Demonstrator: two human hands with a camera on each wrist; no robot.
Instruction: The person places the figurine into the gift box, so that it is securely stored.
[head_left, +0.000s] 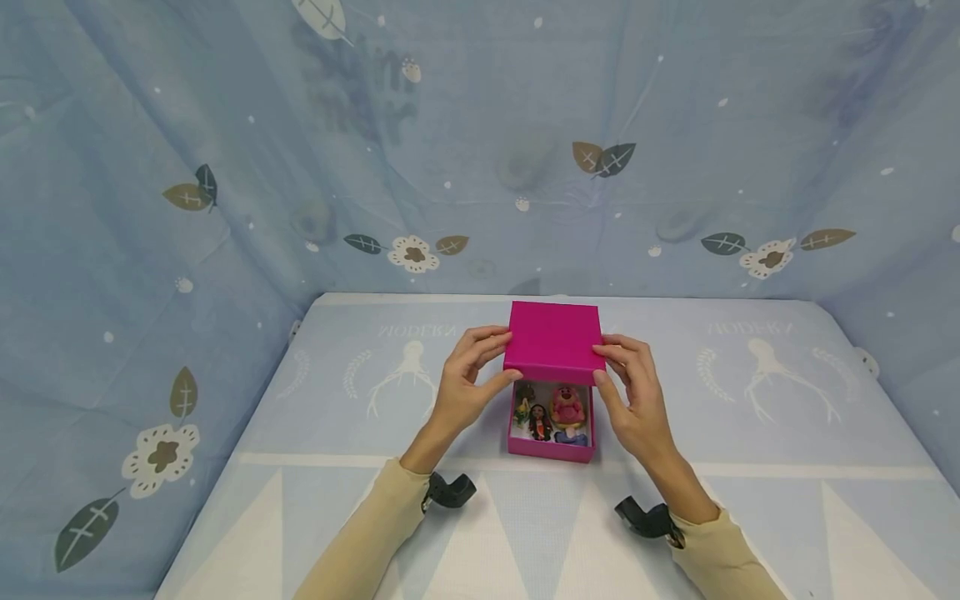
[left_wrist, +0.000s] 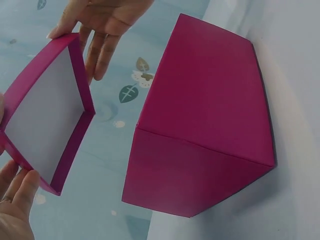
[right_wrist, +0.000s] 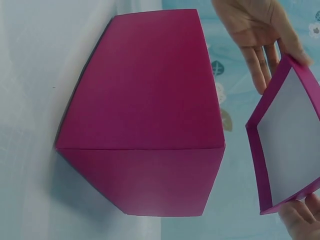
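A magenta lid (head_left: 555, 337) is held by both hands above and behind a matching open box (head_left: 551, 451). My left hand (head_left: 467, 379) pinches the lid's left side, thumb at the near corner. On the right side, my right hand (head_left: 637, 404) grips it the same way. Both wrist views show the lid's white inside (left_wrist: 47, 120) and a gap between lid and box wall (right_wrist: 145, 85). Small figures lie in the box: a pink bear figure (head_left: 567, 407), a dark-haired doll (head_left: 539, 423), a yellow-green one (head_left: 522, 411) and a purple piece (head_left: 572, 437). The lid hides the box's far part.
The box stands on a table with a pale blue and white patterned cloth (head_left: 300, 517). Blue printed fabric (head_left: 480, 125) hangs behind and at the sides. Black wrist cameras (head_left: 452, 491) sit at both sleeves, in front of the box.
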